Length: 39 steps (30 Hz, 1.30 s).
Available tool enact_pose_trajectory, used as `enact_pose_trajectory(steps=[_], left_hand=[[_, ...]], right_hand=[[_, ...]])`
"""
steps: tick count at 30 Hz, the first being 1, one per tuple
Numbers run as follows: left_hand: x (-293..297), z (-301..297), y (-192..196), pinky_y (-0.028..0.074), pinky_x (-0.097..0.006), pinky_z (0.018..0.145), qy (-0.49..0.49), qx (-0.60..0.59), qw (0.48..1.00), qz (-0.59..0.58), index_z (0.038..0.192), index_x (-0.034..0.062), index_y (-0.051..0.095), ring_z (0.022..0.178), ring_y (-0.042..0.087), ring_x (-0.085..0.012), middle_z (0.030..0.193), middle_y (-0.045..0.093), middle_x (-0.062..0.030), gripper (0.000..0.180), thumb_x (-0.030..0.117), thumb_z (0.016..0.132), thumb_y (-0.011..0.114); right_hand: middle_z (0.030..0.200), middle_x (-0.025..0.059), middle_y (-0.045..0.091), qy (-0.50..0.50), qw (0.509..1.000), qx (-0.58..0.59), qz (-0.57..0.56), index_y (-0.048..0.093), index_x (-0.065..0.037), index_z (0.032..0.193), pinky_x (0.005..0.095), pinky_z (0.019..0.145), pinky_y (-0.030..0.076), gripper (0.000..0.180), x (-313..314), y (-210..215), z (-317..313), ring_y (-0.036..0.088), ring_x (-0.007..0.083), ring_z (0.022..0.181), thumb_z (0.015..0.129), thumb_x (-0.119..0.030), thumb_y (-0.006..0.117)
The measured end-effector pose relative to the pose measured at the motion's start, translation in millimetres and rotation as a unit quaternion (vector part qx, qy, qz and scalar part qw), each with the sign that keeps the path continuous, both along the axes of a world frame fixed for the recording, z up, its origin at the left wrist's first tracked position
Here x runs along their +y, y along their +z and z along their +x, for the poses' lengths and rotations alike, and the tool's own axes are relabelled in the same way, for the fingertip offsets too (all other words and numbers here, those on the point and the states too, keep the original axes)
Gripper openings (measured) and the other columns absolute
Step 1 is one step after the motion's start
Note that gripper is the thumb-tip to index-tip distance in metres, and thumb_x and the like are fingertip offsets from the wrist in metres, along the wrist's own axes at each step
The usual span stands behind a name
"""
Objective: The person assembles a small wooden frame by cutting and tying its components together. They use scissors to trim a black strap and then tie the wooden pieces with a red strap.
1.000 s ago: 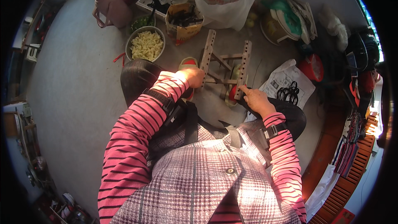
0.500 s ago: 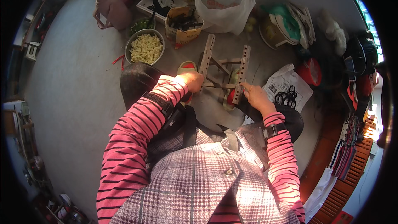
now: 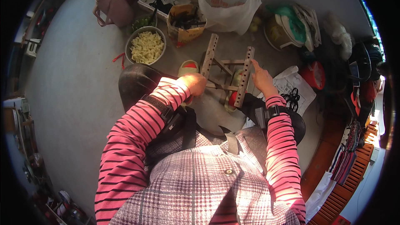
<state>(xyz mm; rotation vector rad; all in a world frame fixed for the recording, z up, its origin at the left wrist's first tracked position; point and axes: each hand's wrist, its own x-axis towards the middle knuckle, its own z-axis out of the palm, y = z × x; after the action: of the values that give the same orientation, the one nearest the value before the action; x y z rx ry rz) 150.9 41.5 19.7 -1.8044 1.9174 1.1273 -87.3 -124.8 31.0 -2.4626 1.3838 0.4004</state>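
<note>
Frame (image 3: 227, 73): your left hand (image 3: 193, 84) clamps its 9 o'clock rail; right hand (image 3: 262, 79), fingers apart, touches its 3 o'clock rail.

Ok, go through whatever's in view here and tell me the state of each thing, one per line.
Wooden frame: lying on the floor, two drilled rails joined by crossbars.
Left hand: closed around the frame's left rail.
Right hand: open, fingers resting on the right rail.
Metal bowl: upright, full of pale yellow pieces.
White plastic bag: open at the top, slumped.
Pink jug: upright.
</note>
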Motion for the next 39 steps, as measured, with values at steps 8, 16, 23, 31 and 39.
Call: enact_pose_trajectory(steps=[8,16,23,31,39], left_hand=[[1,-4,-4,0.055,-0.042,0.075,0.025,-0.006,0.999,-0.024,0.094,-0.0005,0.072,0.094,0.068,-0.0319,0.098,0.070,-0.0165,0.026,0.006,0.069,0.066],[-3,-1,-15,0.055,-0.042,0.075,0.017,0.000,1.000,-0.008,0.095,0.0009,0.073,0.093,0.068,-0.0307,0.096,0.071,-0.0159,0.030,0.010,0.066,0.072],[-4,0,-22,0.055,-0.041,0.076,0.027,0.004,1.000,-0.005,0.096,0.0013,0.073,0.092,0.069,-0.0313,0.098,0.071,-0.0162,0.029,0.010,0.068,0.072],[-3,1,-22,0.055,-0.042,0.077,0.041,0.015,0.999,-0.016,0.098,0.0002,0.072,0.094,0.068,-0.0322,0.100,0.070,-0.0171,0.029,0.008,0.070,0.069],[-2,1,-19,0.054,-0.042,0.076,0.026,0.011,0.999,-0.020,0.096,-0.0002,0.072,0.093,0.068,-0.0321,0.099,0.070,-0.0174,0.027,0.007,0.072,0.067]], right_hand=[[0.105,0.0205,0.066,-0.006,0.999,0.030,0.014,0.029,-0.025,0.146,0.0491,0.084,0.049,0.066,-4,-1,4,0.063,0.0391,0.099,0.088,-0.017,0.059],[0.099,0.0272,0.064,0.013,0.999,-0.028,0.018,0.028,-0.025,0.146,0.0532,0.083,0.047,0.068,3,-5,-8,0.061,0.0452,0.094,0.086,-0.010,0.056],[0.100,0.0241,0.065,0.028,0.998,-0.044,0.025,0.036,-0.024,0.143,0.0515,0.082,0.048,0.064,26,1,-15,0.061,0.0432,0.094,0.085,-0.007,0.056],[0.100,0.0230,0.066,0.052,0.998,-0.018,0.043,0.043,-0.028,0.138,0.0500,0.084,0.049,0.055,43,11,-21,0.062,0.0417,0.097,0.087,-0.012,0.056],[0.104,0.0212,0.066,0.053,0.998,0.014,0.023,0.041,-0.030,0.139,0.0499,0.083,0.050,0.059,44,9,-20,0.062,0.0407,0.098,0.086,-0.009,0.055]])
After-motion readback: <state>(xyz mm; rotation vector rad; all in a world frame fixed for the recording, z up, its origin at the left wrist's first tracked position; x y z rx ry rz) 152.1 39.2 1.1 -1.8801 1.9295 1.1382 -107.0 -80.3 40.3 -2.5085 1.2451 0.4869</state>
